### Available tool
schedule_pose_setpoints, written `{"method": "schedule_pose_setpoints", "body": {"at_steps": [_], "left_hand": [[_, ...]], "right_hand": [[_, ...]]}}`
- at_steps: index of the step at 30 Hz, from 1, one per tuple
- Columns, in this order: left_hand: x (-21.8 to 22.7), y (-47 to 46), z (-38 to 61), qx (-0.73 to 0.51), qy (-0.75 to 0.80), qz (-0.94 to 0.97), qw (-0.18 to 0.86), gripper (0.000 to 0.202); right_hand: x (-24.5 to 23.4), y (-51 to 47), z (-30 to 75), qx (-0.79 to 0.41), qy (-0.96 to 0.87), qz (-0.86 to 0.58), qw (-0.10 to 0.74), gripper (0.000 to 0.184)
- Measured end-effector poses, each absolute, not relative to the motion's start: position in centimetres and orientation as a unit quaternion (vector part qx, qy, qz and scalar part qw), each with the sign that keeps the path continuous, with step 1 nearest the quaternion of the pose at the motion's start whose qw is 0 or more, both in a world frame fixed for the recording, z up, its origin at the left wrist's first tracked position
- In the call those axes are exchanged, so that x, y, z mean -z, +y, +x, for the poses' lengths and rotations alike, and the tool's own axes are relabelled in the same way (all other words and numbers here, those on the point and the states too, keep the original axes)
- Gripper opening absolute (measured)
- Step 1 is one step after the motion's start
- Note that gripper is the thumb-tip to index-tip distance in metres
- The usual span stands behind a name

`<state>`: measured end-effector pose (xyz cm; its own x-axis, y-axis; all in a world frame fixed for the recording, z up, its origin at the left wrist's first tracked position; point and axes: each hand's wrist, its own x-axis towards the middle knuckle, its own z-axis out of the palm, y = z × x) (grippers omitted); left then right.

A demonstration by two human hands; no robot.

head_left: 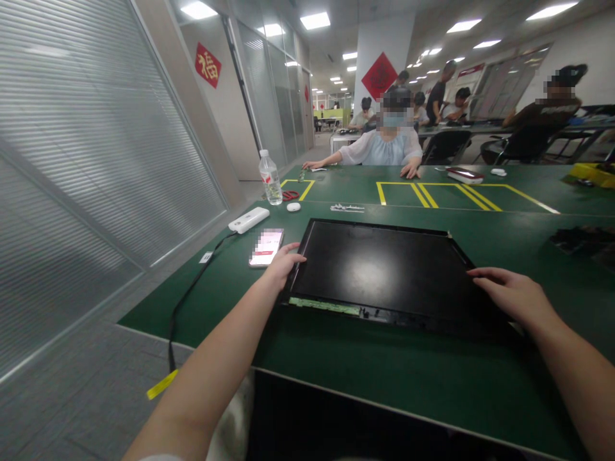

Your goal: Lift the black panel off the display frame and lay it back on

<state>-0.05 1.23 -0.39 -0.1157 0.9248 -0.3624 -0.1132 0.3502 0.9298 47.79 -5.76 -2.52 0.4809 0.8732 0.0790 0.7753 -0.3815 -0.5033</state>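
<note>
A flat black screen panel point(369, 269), likely an LCD panel, lies over the green tabletop in front of me. A light reflects in its glossy middle, and a green circuit strip point(327, 306) runs along its near edge. My left hand point(284, 264) grips the panel's left edge, thumb on top. At the right edge, my right hand point(512, 294) pinches the frame between thumb and fingers. The undersides of both grips are hidden. Just left of my left hand lies a lit phone point(266, 247).
Beyond the panel are a water bottle point(270, 178), a white power bank point(248, 219) with a black strap, a white earbud case point(293, 207), red-handled scissors point(290, 195) and metal calipers point(346, 208). A masked person point(384, 148) sits opposite. Dark material point(583, 243) lies at right.
</note>
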Motion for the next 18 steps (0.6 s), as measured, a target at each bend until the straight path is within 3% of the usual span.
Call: {"method": "schedule_pose_setpoints", "body": {"at_steps": [18], "left_hand": [[1.11,1.28,-0.39,-0.464,0.599,0.369,0.538,0.071]], "right_hand": [[2.11,-5.92,47.53,-0.107,-0.493,-0.829,0.240,0.037]]}}
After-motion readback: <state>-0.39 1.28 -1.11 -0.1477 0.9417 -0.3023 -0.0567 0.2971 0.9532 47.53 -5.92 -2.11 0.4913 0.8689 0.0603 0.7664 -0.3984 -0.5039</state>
